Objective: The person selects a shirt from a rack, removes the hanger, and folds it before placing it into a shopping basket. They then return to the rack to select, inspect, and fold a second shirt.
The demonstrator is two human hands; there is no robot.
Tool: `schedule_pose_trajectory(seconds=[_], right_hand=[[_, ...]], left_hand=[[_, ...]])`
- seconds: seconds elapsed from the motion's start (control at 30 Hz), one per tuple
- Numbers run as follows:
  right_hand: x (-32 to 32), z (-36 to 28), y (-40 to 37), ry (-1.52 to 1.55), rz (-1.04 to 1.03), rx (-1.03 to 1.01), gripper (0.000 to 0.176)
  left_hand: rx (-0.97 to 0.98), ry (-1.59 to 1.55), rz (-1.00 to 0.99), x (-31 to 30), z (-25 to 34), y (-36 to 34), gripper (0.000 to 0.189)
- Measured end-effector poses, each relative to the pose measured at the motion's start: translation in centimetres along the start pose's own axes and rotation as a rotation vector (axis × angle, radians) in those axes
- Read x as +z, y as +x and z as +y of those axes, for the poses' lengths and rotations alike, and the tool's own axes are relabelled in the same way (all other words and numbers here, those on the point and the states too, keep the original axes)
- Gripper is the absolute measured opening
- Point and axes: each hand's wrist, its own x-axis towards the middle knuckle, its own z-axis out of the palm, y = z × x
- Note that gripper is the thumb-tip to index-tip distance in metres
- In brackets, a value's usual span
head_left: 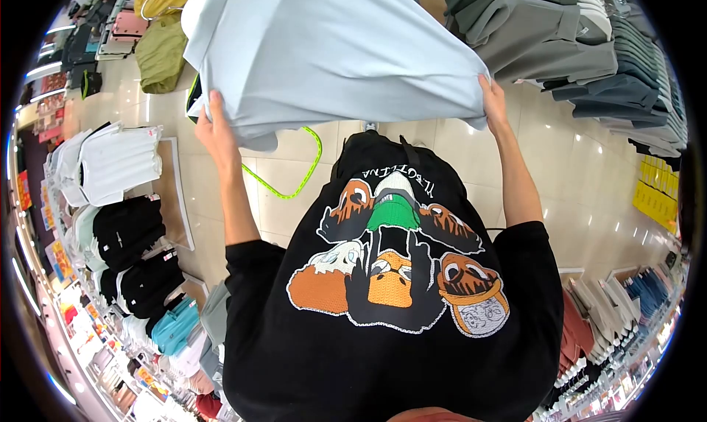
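A pale blue-grey garment (pixel 331 54) is stretched between my two hands at the top of the view. My left hand (pixel 215 127) grips its lower left edge, thumb pointing up. At the lower right corner, my right hand (pixel 493 102) pinches the cloth between thumb and fingers. The fabric hangs in soft folds, and its upper part runs out of view, so its exact kind cannot be made out. Below and partly behind it shows a lime-green looped band (pixel 298 190).
Racks of grey shirts (pixel 515 35) and dark blue-green clothes (pixel 626 83) stand at upper right. White tops (pixel 118 160) and black clothes (pixel 151 282) hang on the left. Olive garments (pixel 160 54) are at upper left, a yellow sign (pixel 655 190) at right. The floor (pixel 434 149) is glossy tile.
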Motion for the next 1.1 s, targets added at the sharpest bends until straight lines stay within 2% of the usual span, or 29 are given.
schedule_pose_trajectory(seconds=[0.03,0.1,0.13,0.23,0.3,0.37,0.4,0.47,0.5,0.57,0.63,0.67,0.7,0.73,0.77,0.8,0.83,0.9,0.93,0.97,1.03,1.1], right_hand=[[0.2,-0.3,-0.2,0.004,-0.001,-0.006,0.061],[1.0,-1.0,-0.7,-0.413,-0.037,-0.126,0.055],[1.6,-1.8,-1.3,-0.412,-0.034,-0.133,0.055],[4.6,-6.4,-5.0,-0.602,-0.075,-0.571,0.051],[6.9,-13.5,-9.2,-0.192,-0.434,-0.345,0.046],[7.9,-18.2,-12.8,-0.26,-0.723,-0.377,0.049],[8.5,-19.2,-14.4,-0.264,-0.72,-0.381,0.049],[9.1,-20.3,-17.0,-0.056,-0.842,-0.328,0.065],[9.1,-20.2,-17.8,-0.064,-0.843,-0.329,0.065],[9.2,-19.3,-18.7,-0.286,-0.747,-0.357,0.083],[9.0,-18.2,-18.9,-0.275,-0.72,-0.355,0.09],[8.7,-18.0,-19.1,-0.248,-0.756,-0.293,0.086],[8.5,-17.7,-19.4,-0.219,-0.792,-0.228,0.081],[8.2,-16.0,-19.1,-0.159,-0.654,-0.252,0.066],[7.8,-15.4,-19.0,-0.162,-0.657,-0.245,0.066],[7.3,-15.0,-18.9,-0.116,-0.557,-0.21,0.055],[6.7,-14.6,-18.7,-0.073,-0.457,-0.175,0.045],[4.8,-13.2,-17.9,-0.062,-0.398,-0.184,0.04],[3.6,-12.8,-17.6,-0.045,-0.336,-0.2,0.036],[2.5,-12.8,-17.4,-0.046,-0.334,-0.2,0.036],[0.0,-12.9,-17.3,-0.018,-0.3,-0.153,0.035],[-2.8,-13.4,-17.2,-0.064,-0.298,-0.136,0.035]], left_hand=[[0.006,-0.002,0.003,-0.4,1.1,-1.4,0.049],[-0.093,-0.017,-0.16,-1.0,3.7,-4.5,0.053],[-0.135,-0.123,-0.184,-0.7,5.2,-6.0,0.051],[-0.259,-0.267,-0.285,0.3,8.1,-11.2,0.051],[-0.215,-0.214,-0.377,1.9,11.6,-14.9,0.05],[-0.189,-0.298,-0.507,3.4,12.5,-17.8,0.053],[-0.175,-0.302,-0.565,4.3,12.4,-18.9,0.052],[-0.164,-0.312,-0.619,6.0,11.4,-20.9,0.051],[-0.121,-0.217,-0.677,7.0,10.7,-21.6,0.045],[-0.083,-0.125,-0.729,8.7,9.9,-22.6,0.04],[0.198,0.313,-0.862,10.3,10.1,-23.2,0.036],[0.267,0.386,-0.915,10.8,10.3,-23.5,0.037],[0.255,0.381,-0.917,11.4,10.1,-24.0,0.037],[0.368,0.391,-0.876,12.0,9.6,-24.4,0.039],[0.484,0.4,-0.833,12.5,9.3,-24.6,0.042],[0.56,0.359,-0.806,13.0,9.4,-24.6,0.049],[0.554,0.356,-0.806,13.2,9.6,-24.6,0.049],[0.589,0.184,-0.87,13.5,10.6,-24.2,0.049],[0.474,0.193,-1.032,13.3,11.3,-23.3,0.048],[0.475,0.191,-1.033,13.3,10.8,-22.5,0.048],[0.359,0.056,-0.94,13.5,9.5,-20.6,0.047],[0.371,-0.013,-0.74,13.7,8.4,-17.8,0.043]])
